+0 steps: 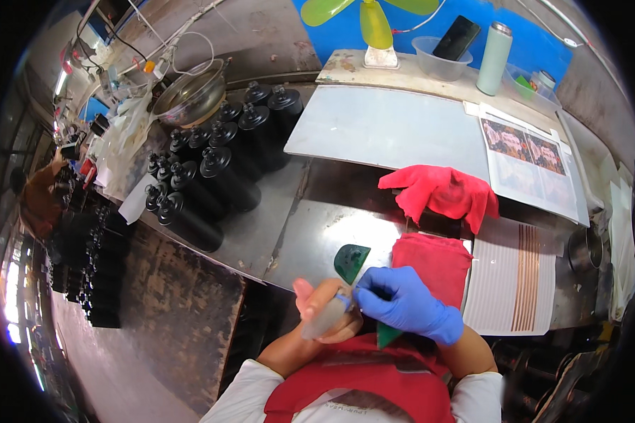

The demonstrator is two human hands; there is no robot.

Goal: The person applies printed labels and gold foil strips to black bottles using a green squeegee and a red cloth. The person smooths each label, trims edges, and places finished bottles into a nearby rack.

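Note:
Over the near table edge, my bare left hand (pixel 326 295) is closed around a grey tapered piece with a blue band (pixel 328 316). Beside it, my right hand (pixel 396 299), in a blue glove, has its fingers curled and pinched together against the left hand's fingers. What the pinch holds is hidden. A dark green piece with a rounded edge (pixel 351 262) shows just beyond my hands. A green pointed piece (pixel 387 335) hangs below the glove; whether the two green parts join is hidden.
Several black bottle-shaped cylinders (pixel 231 178) stand at left, near a metal bowl (pixel 190 99). Red cloths (pixel 441 190) lie beyond the glove. A striped sheet (pixel 511 278) is at right. Behind stand a green fan (pixel 375 25), a plastic bowl with a phone (pixel 437 65) and a flask (pixel 494 60).

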